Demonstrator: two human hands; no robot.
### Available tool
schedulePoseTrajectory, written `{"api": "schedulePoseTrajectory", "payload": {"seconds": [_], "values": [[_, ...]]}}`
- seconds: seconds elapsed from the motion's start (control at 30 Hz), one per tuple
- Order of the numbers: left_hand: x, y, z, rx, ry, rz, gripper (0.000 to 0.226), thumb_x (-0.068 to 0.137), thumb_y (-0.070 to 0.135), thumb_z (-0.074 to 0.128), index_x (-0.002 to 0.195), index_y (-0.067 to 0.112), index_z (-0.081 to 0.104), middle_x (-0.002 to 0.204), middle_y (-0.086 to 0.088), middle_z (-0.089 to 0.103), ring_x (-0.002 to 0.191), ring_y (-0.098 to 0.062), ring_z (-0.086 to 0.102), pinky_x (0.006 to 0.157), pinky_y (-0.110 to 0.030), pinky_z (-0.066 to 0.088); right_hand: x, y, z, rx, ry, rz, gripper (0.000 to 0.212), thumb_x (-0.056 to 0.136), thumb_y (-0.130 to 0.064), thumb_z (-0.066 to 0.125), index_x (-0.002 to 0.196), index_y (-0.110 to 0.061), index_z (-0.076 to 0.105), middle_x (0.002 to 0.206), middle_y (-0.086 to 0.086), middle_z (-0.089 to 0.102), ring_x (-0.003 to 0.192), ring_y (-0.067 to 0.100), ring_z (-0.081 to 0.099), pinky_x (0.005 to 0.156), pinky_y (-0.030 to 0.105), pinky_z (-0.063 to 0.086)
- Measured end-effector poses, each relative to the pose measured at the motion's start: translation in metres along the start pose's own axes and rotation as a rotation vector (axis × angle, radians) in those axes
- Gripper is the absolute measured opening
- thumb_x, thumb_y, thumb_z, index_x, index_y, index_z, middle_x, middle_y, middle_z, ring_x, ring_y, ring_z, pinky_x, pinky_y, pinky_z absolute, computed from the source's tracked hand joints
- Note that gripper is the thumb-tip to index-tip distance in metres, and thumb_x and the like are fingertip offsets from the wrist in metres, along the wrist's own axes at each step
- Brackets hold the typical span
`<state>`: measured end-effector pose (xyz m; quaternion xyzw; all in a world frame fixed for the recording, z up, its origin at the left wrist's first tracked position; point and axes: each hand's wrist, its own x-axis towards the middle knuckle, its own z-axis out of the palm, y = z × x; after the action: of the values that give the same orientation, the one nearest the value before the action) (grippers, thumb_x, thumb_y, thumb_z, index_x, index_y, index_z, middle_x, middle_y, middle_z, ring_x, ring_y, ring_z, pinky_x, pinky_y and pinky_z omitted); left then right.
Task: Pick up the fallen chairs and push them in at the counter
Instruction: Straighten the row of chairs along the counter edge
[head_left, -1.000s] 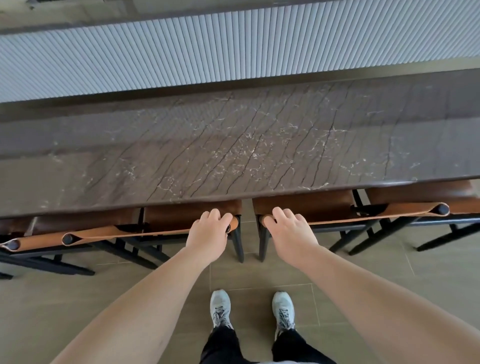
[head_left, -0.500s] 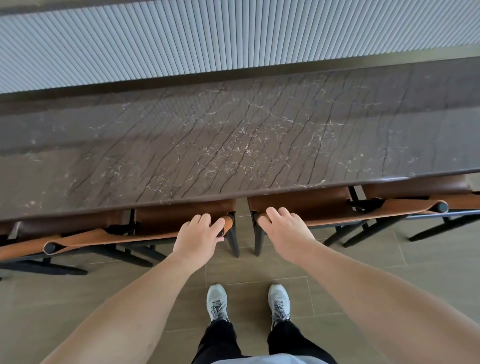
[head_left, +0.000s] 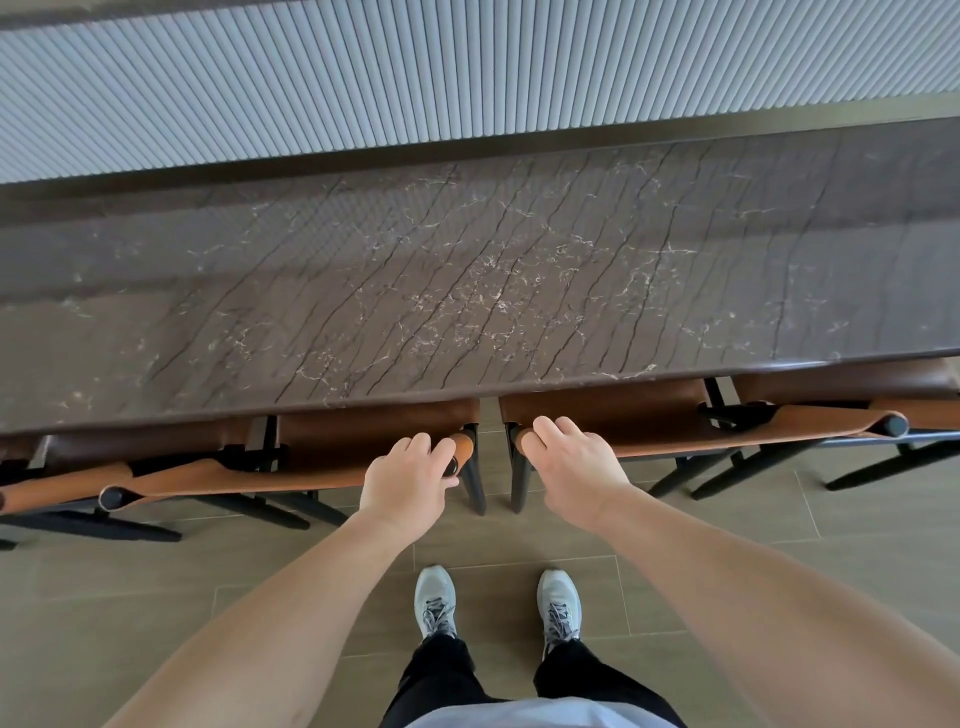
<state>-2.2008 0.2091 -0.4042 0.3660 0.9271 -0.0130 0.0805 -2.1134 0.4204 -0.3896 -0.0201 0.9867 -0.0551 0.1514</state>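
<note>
Standing at the dark marble worktop (head_left: 467, 291), the person grips two upright chairs' backrest ends: left hand (head_left: 408, 480) curled on the left chair (head_left: 322, 441), right hand (head_left: 576, 467) on the right chair (head_left: 623, 415); both seats tucked under the edge.

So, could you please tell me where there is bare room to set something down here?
The dark marble counter is bare between the ribbed wall panel and its near edge. The tiled floor is open around the shoes. Below the near edge it is crowded: the left hand and right hand grip two chair backrests, with only a narrow gap between.
</note>
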Motion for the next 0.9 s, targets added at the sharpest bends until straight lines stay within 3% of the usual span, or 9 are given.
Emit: {"api": "schedulePoseTrajectory", "payload": {"seconds": [0.27,0.63,0.9], "values": [[-0.001,0.006,0.001,0.025,-0.002,0.034,0.036,0.068,0.031,0.087,0.088,0.018,0.061,0.071,-0.001,0.048,0.058,-0.021,0.048,0.04,-0.024,0.022,0.005,-0.002,-0.004,0.019,0.007,-0.005,0.037,0.076,-0.007,0.063,0.109,-0.014,0.049,0.109,0.003,0.043,0.091,0.022,0.042,0.056,0.031,0.034],[-0.001,0.009,0.002,0.027,-0.014,-0.015,0.033,0.076,0.03,0.08,0.099,0.021,0.058,0.079,-0.001,0.051,0.066,-0.022,0.047,0.043,-0.025,0.025,0.005,-0.001,-0.007,0.002,0.002,-0.006,0.038,0.075,-0.004,0.062,0.107,-0.017,0.045,0.108,0.002,0.041,0.09,0.022,0.04,0.054,0.031,0.033],[0.001,0.017,0.004,0.035,-0.036,-0.097,0.03,0.089,0.031,0.066,0.112,0.025,0.047,0.093,0.002,0.047,0.077,-0.017,0.035,0.047,-0.029,0.024,0.005,-0.003,-0.012,-0.023,0.0,-0.015,0.039,0.078,0.002,0.061,0.108,-0.017,0.044,0.109,0.003,0.039,0.083,0.02,0.033,0.053,0.032,0.033]]}}
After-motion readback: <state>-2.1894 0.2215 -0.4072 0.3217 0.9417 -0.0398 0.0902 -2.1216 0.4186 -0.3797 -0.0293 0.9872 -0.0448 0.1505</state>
